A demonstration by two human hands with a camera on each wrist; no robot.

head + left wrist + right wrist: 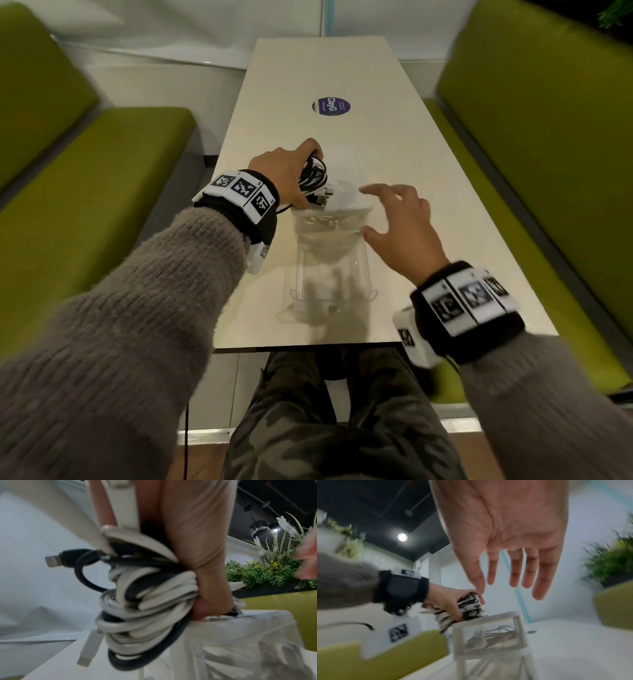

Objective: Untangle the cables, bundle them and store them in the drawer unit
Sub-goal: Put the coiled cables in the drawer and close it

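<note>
Cables [313, 178], white ones and black ones wound together into one fat bundle, sit inside the curled fingers [202, 555] of the left hand [286, 174], which squeezes the bundle around its middle. The bundle is up in the air, just over the far left corner of the clear drawer unit [329, 260], and in the left wrist view its lowest loops look like they touch the top edge of that box. The right hand [399, 219] holds nothing; its fingers [515, 574] are spread out and loose, and it floats just over the near right side of the drawer unit, close to the bundle. I think the untangling and the winding are done for this bundle, and the step now is putting it away. Some white cables [494, 635] already lie in the top part of the drawer unit. Next, the left hand needs to lower the bundle into the open top and then let go, and the right hand could hold the box so it does not slide on the table [428, 164]. The bundle is long from top to bottom. In the left wrist view one plug [51, 561] sticks out to the side and another white plug [85, 654] hangs down. These loose ends could catch on the rim, so they need tucking in.
</note>
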